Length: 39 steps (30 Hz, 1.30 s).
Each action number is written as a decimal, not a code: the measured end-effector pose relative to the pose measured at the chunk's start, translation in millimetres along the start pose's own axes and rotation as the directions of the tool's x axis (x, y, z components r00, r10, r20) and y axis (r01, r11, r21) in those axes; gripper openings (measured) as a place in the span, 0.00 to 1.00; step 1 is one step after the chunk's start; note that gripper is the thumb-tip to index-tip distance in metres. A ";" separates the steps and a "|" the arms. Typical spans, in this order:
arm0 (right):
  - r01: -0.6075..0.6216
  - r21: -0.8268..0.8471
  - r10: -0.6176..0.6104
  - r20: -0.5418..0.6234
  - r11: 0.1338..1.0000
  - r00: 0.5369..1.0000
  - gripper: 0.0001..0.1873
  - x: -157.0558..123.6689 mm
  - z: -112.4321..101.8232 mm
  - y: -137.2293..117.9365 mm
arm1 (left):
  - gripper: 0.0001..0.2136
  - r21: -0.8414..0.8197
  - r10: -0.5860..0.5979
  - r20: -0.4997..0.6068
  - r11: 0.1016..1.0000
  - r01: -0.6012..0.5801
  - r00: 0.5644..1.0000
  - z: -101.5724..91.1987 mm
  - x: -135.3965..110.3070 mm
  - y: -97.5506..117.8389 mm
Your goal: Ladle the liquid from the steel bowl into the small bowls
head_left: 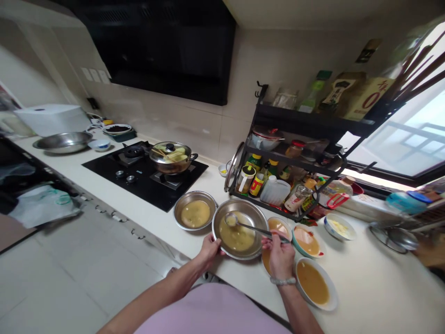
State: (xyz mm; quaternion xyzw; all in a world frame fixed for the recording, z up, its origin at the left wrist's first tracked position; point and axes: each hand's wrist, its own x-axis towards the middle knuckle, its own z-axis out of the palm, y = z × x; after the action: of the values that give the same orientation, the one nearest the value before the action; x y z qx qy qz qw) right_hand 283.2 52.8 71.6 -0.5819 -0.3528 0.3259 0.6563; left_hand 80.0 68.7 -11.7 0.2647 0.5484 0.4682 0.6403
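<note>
The left hand (pixel 209 247) grips the near-left rim of the large steel bowl (pixel 251 211), which stands at the counter's front edge and holds yellowish broth. The right hand (pixel 281 257), just right of that bowl, is closed around the handle of a ladle (pixel 257 229) whose cup sits inside the bowl at its far-left wall. A smaller steel bowl (pixel 186 202) stands just left of it. To its right a white bowl (pixel 332 298) holds what looks like orange soup. A lidded pot (pixel 172 157) sits behind, to the left.
</note>
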 end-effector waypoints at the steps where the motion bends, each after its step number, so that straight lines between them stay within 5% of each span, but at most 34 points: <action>1: -0.019 0.036 0.019 0.016 0.999 1.000 0.23 0.4 7.5 -3.2 | 0.04 -0.004 0.004 -0.002 1.000 -0.004 1.000 0.6 -0.2 0.6; 10: 0.052 0.037 -0.059 0.258 0.998 0.964 0.21 -12.1 88.6 -10.6 | 0.04 -0.017 0.022 0.027 1.000 -0.022 0.999 4.1 -4.5 7.5; 14: 0.295 -0.015 -0.256 0.457 0.955 0.852 0.16 -25.0 96.4 -0.9 | 0.03 -0.014 0.030 0.028 0.999 -0.029 0.999 4.2 -5.0 7.7; 18: 0.504 -0.004 -0.416 0.559 0.864 0.717 0.14 -22.8 75.6 3.1 | 0.04 -0.027 0.035 0.027 0.999 -0.034 0.999 3.7 -4.8 6.9; 22: 0.511 -0.098 -0.429 0.423 0.854 0.798 0.14 -9.2 37.8 2.7 | 0.03 -0.005 0.013 0.021 1.000 -0.013 1.000 1.7 -3.3 4.6; 28: 0.315 -0.232 -0.245 0.288 0.920 0.926 0.17 -11.8 -8.2 14.1 | 0.07 0.036 -0.011 0.005 0.999 0.011 1.000 -1.5 -0.6 1.6; 34: -0.047 -0.123 0.056 0.071 0.991 0.996 0.27 -18.9 -10.4 24.4 | 0.09 0.017 -0.005 0.008 1.000 0.005 1.000 -1.5 -0.7 1.2; 39: -0.120 -0.060 0.120 -0.010 0.991 0.993 0.25 -9.6 -11.0 14.9 | 0.07 0.003 0.001 0.004 1.000 -0.001 1.000 -0.6 -1.2 1.3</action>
State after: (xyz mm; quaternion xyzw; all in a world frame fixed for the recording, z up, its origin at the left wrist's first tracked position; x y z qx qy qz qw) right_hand 287.1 40.5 55.1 -0.6228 -0.3247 0.3519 0.6188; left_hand 79.0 68.0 -10.2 0.2670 0.5478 0.4672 0.6406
